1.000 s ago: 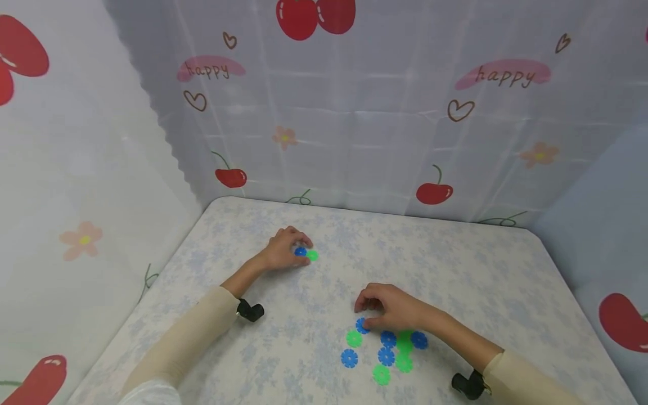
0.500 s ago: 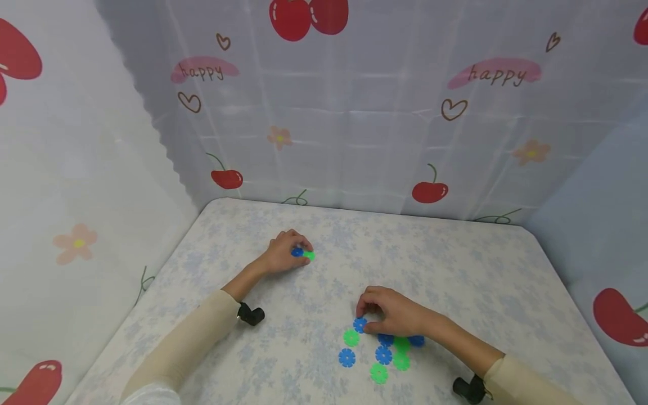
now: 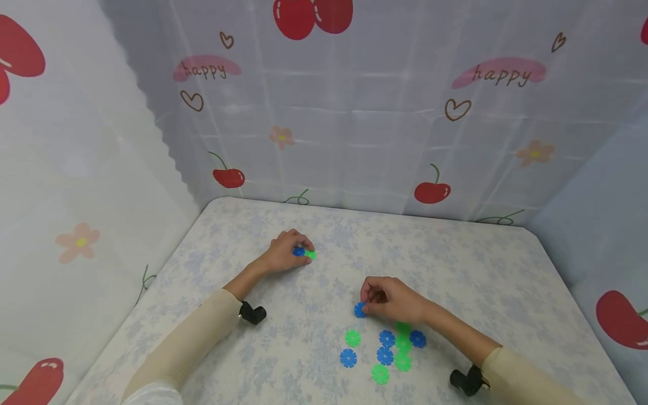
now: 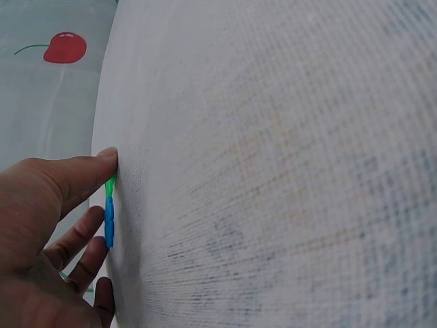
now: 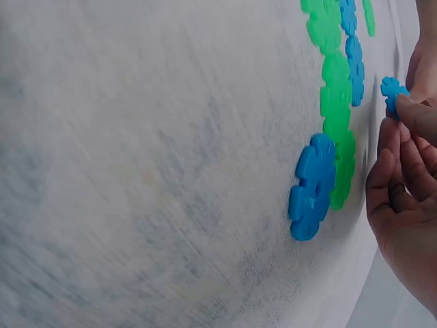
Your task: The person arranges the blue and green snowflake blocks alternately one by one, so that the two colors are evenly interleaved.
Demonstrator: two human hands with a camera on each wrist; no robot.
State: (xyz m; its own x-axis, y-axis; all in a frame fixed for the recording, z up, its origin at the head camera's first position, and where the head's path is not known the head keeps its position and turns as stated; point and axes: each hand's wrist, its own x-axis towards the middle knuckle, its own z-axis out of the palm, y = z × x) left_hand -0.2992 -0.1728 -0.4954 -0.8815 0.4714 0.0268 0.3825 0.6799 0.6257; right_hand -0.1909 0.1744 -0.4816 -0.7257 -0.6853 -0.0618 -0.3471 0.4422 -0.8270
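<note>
In the head view my left hand [image 3: 286,252], at the far left of the table, holds a blue snowflake disc [image 3: 299,251] and a green snowflake disc [image 3: 311,255] between thumb and fingers. They lie edge to edge and low over the cloth; the left wrist view shows the blue disc [image 4: 109,222] side-on below the green disc [image 4: 110,183]. Nearer the front, my right hand [image 3: 397,301] pinches another blue snowflake disc [image 3: 360,310] between thumb and forefinger. That pinched disc [image 5: 392,92] looks raised off the cloth in the right wrist view, its lower part hidden by the thumb.
Several loose discs lie in front of the right hand, among them a green disc [image 3: 352,338], a blue disc [image 3: 348,358] and an overlapping green row [image 3: 403,360]. A patterned cloth covers the table [image 3: 243,360]; a printed curtain [image 3: 344,124] hangs behind it.
My right hand has taken the blue disc from beside the loose discs and moved it slightly up and away from them. The left hand stays nearly still with its two discs.
</note>
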